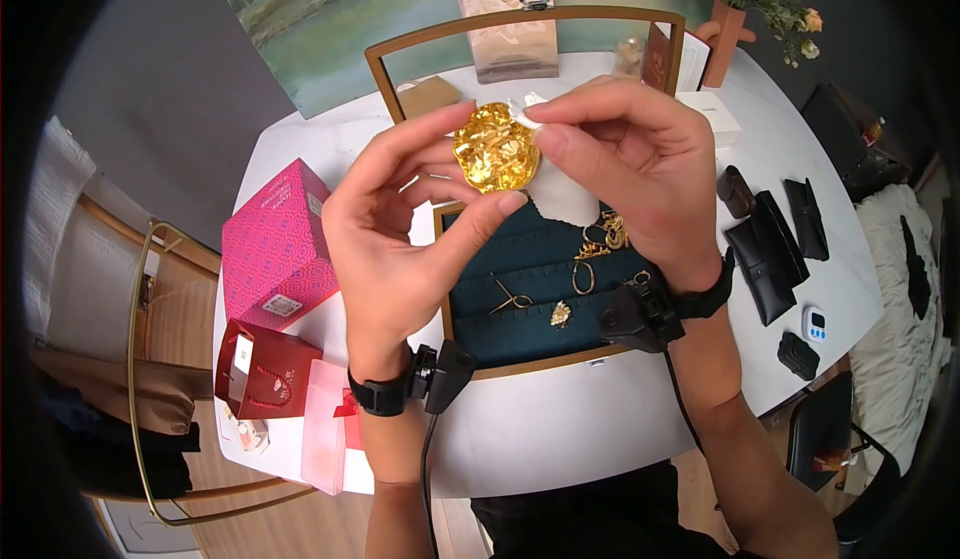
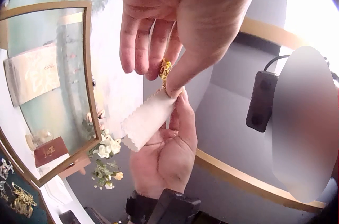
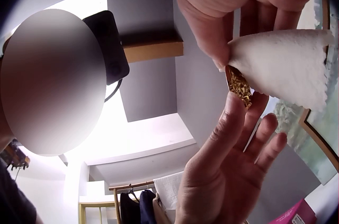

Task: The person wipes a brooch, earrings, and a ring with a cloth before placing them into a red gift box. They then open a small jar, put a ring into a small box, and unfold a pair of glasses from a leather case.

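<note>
Nearest, up above the bench point(image 1: 540, 414), the left hand point(image 1: 385, 239) holds the gold disc point(image 1: 495, 149) by its rim between thumb and fingers, while the right hand point(image 1: 640, 159) pinches a white cloth point(image 1: 565, 197) at its edge. I take this for wiping, and carrying on would call for a steady rim grip and a light rub across the bumpy face. Below lies a dark-lined tray point(image 1: 480, 339) with more gold pieces point(image 1: 560, 314), its framed lid point(image 1: 520, 17) raised behind, a painting point(image 1: 330, 39) beyond.
</note>
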`<state>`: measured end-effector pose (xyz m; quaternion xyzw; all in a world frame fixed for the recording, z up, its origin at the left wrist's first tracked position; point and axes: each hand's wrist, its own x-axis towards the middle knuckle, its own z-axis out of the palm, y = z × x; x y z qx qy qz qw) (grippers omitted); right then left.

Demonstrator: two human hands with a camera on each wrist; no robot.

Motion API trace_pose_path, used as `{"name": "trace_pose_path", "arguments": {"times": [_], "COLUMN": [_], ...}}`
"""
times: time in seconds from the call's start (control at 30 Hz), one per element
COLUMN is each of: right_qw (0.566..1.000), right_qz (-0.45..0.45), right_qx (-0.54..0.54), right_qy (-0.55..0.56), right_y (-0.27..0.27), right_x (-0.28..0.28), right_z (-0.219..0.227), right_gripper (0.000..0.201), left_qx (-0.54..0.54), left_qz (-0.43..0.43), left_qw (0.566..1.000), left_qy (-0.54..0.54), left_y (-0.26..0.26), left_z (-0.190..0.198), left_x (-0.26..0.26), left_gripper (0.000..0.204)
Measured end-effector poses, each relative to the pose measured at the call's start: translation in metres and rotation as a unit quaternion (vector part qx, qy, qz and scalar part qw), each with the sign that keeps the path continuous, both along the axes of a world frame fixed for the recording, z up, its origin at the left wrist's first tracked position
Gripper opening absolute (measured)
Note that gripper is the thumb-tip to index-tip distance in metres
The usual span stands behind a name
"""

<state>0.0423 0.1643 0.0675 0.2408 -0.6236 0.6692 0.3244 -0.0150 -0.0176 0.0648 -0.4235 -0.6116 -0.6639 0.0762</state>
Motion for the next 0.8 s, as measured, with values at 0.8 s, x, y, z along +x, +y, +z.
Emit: {"name": "trace_pose_path", "arguments": {"times": [0.8], "right_qw": [0.998], "right_qz": [-0.025], "right_qx": [0.058], "right_qy": [0.017], "right_y": [0.003], "right_x": [-0.002], "right_z": [-0.001], "right_gripper": [0.017], "left_qx": [0.02], "left_qz": [-0.067], "left_qw": [0.996], "left_qy": [-0.057], "left_y": [0.011], "left_z": [-0.002], "left_x": [0.007], "left_gripper": [0.058]}}
